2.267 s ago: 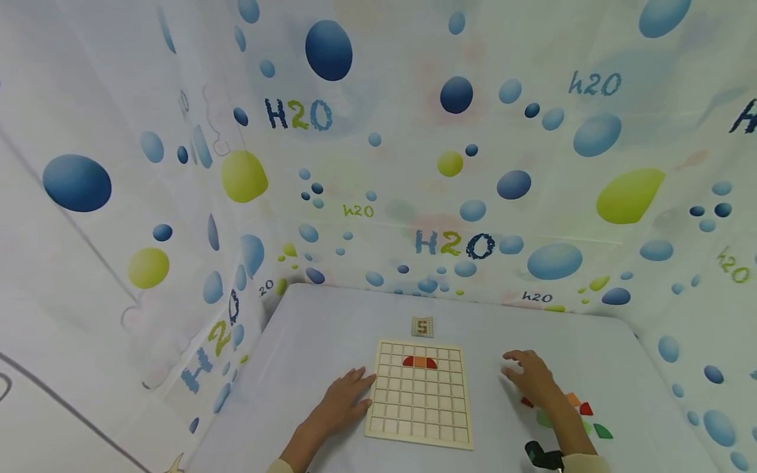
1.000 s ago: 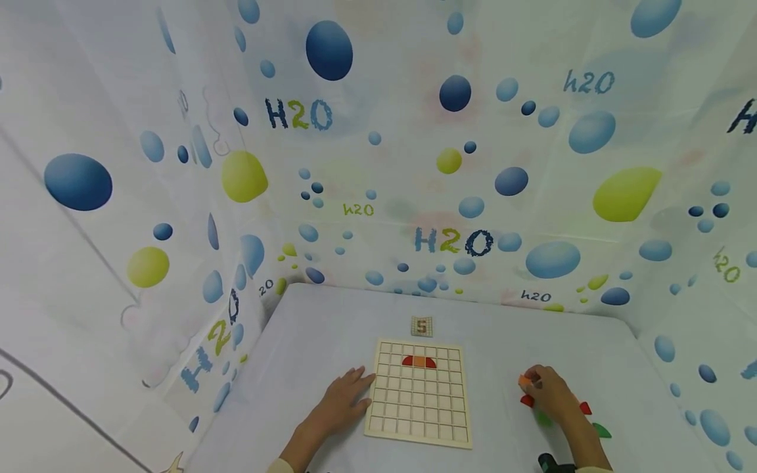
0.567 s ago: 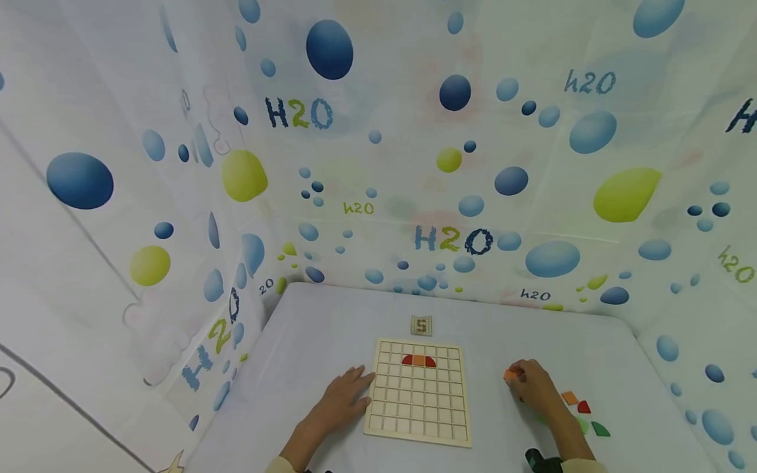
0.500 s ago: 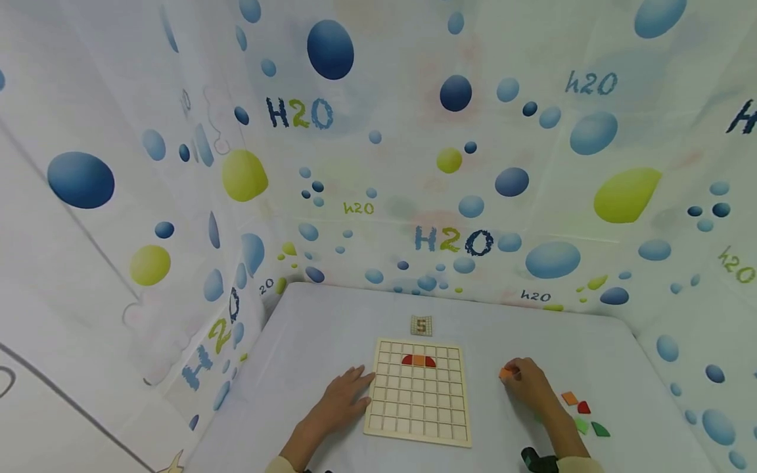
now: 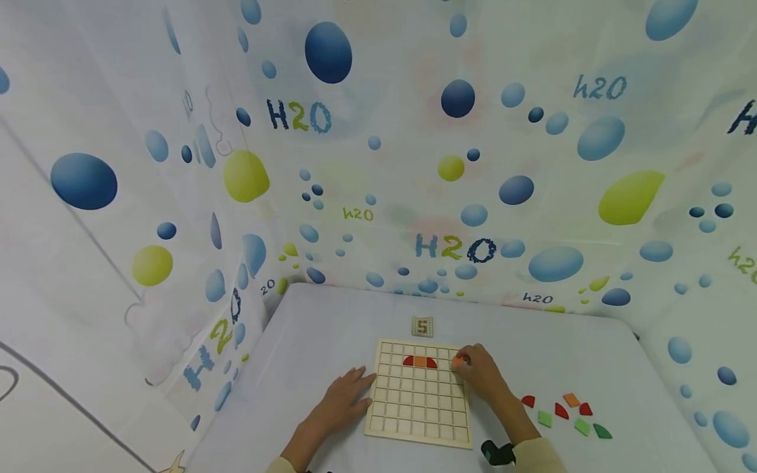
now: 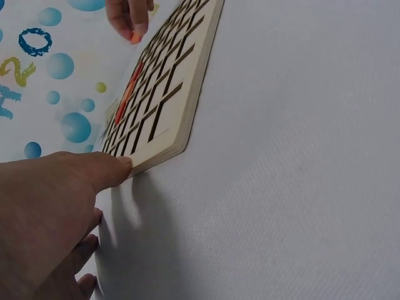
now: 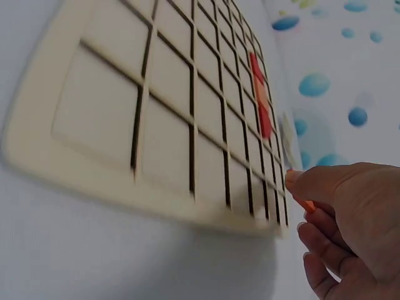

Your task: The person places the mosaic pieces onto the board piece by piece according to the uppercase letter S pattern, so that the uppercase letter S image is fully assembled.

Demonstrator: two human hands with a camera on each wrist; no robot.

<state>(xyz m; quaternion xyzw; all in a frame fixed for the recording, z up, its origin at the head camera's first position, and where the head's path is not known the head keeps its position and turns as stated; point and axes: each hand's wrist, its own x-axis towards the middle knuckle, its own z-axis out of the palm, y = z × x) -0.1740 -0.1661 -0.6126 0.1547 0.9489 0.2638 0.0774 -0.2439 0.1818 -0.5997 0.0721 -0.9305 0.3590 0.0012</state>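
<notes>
A pale wooden grid board (image 5: 418, 407) lies on the white table. In one of its upper rows an orange square tile (image 5: 420, 361) sits between two red rounded tiles (image 5: 408, 360). My right hand (image 5: 481, 376) pinches another orange tile (image 5: 457, 362) over the board's right edge, near the upper corner; in the right wrist view thumb and fingers partly cover this orange tile (image 7: 306, 204). My left hand (image 5: 343, 402) rests at the board's left edge, fingers spread. The left wrist view has the left thumb (image 6: 112, 169) touching the board's rim.
Right of the board lie loose tiles: red rounded ones (image 5: 561, 411), an orange one (image 5: 571, 399), light green ones (image 5: 545, 418) and a dark green one (image 5: 602, 431). Behind the board is a small patterned card (image 5: 422, 326). A printed curtain (image 5: 402, 171) hangs behind the table.
My right hand reached into the loose tiles, picked up an orange tile and carried it left to the board's right edge. My left hand has stayed at the left edge.
</notes>
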